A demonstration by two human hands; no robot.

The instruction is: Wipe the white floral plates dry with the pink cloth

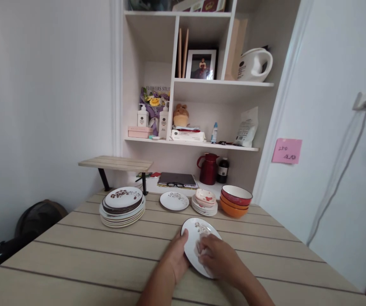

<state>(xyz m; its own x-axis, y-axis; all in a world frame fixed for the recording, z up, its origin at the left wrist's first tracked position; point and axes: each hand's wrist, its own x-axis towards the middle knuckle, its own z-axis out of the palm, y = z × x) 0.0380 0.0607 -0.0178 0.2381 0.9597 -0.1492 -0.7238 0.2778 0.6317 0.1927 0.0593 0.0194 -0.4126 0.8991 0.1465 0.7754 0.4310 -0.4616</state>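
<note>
Tilted toward me, a white plate (190, 242) with a dark rim and a brown floral print is gripped at its left edge by my left hand (177, 256), thumb over the rim and fingers underneath. My right hand (220, 257) is closed and pressed against the plate's face. Something pale may be between its fingers, but blur hides what it is. Behind the held plate, another floral plate (174, 201) lies flat on the table.
A stack of plates (122, 214) stands at left. Small dishes (205, 197) and stacked red and orange bowls (236, 202) stand at back right. Behind them are a raised wooden shelf (115, 162), a laptop (177, 179), a red jug (208, 169) and a dark bottle (222, 171).
</note>
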